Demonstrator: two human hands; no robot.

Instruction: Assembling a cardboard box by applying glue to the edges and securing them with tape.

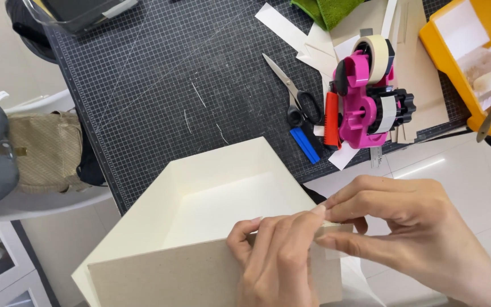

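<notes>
The open, cream-lined grey cardboard box [200, 227] sits nearest, overhanging the front edge of the black gridded cutting mat [160, 85]. At its near right corner the left hand [274, 256] presses the wall while the right hand [416, 233] pinches a pale strip against it; this looks like taping the corner, which next calls for smoothing it flat. Beyond, by the mat's right edge: yellow plastic bin [444, 51], pink tape dispenser [365, 96], black-handled scissors [294, 91].
</notes>
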